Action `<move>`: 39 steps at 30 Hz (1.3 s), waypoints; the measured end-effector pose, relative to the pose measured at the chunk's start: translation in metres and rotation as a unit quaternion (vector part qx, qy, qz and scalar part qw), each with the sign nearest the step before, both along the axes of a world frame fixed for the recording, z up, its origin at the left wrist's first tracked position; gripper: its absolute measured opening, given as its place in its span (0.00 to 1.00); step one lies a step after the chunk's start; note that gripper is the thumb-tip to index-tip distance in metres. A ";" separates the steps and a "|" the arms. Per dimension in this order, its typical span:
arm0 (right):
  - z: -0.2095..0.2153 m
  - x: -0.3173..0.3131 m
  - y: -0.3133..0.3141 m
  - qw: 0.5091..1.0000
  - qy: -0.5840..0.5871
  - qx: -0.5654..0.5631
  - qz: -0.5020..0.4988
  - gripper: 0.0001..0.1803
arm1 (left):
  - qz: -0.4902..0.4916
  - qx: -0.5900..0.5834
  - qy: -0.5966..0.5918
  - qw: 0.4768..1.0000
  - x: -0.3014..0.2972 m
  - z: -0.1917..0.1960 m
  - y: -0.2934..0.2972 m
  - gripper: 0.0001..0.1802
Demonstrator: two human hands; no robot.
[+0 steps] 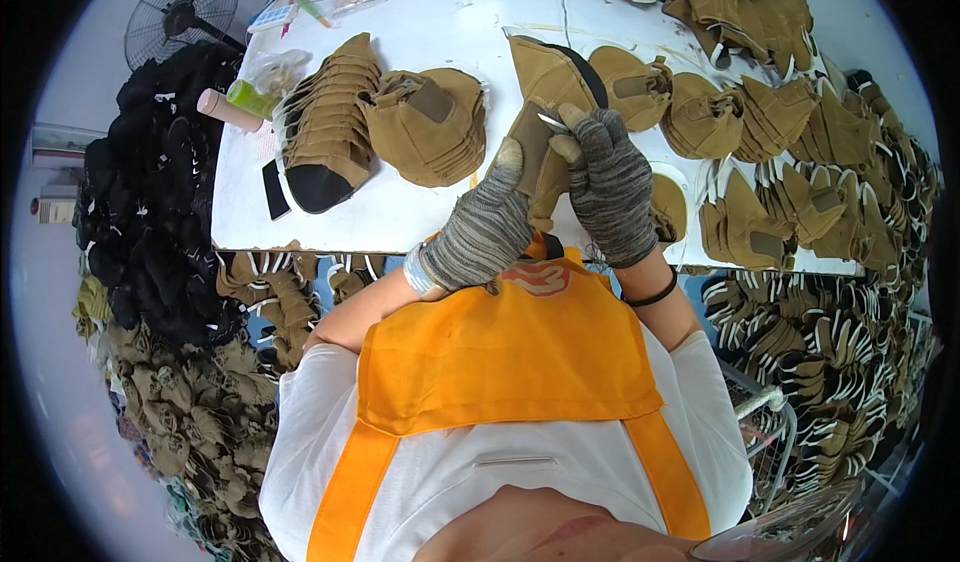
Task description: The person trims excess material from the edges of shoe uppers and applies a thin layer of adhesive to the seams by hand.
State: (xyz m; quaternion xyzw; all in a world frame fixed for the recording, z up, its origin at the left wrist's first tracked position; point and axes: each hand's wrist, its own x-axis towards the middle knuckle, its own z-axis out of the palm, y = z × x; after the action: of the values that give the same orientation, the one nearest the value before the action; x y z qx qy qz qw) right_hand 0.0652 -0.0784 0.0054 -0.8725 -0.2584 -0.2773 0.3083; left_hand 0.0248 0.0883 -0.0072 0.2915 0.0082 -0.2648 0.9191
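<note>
Both my hands wear grey knitted gloves with the fingertips cut off. My left hand grips the lower part of a tan fabric cap piece held above the near edge of the white table. My right hand holds the same piece from the right and pinches a small silvery metal tool against its top. A tan cap with a black band lies on the table just behind the held piece.
A stack of tan caps and a fanned pile of brims lie at the left of the table. Many more tan pieces crowd the right side and a basket. Black fabric is heaped at the left, near a fan.
</note>
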 end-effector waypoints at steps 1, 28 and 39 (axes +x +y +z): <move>-0.001 -0.001 0.001 1.000 -0.006 -0.001 -0.006 0.21 | -0.002 0.003 0.001 1.000 -0.002 0.001 0.000 0.36; 0.004 0.005 -0.026 0.871 0.255 0.419 0.009 0.27 | 0.089 0.565 -0.394 0.720 -0.009 -0.006 -0.001 0.26; -0.050 0.022 -0.042 0.871 0.230 0.433 0.041 0.25 | 0.149 0.563 -0.460 0.670 -0.003 0.002 0.008 0.29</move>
State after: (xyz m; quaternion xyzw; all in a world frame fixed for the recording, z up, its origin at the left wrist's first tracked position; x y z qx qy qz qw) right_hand 0.0875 -0.1201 -0.0450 -0.6795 -0.0699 -0.1402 0.7168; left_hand 0.0220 0.0963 -0.0048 0.8333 -0.2254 0.0979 0.4951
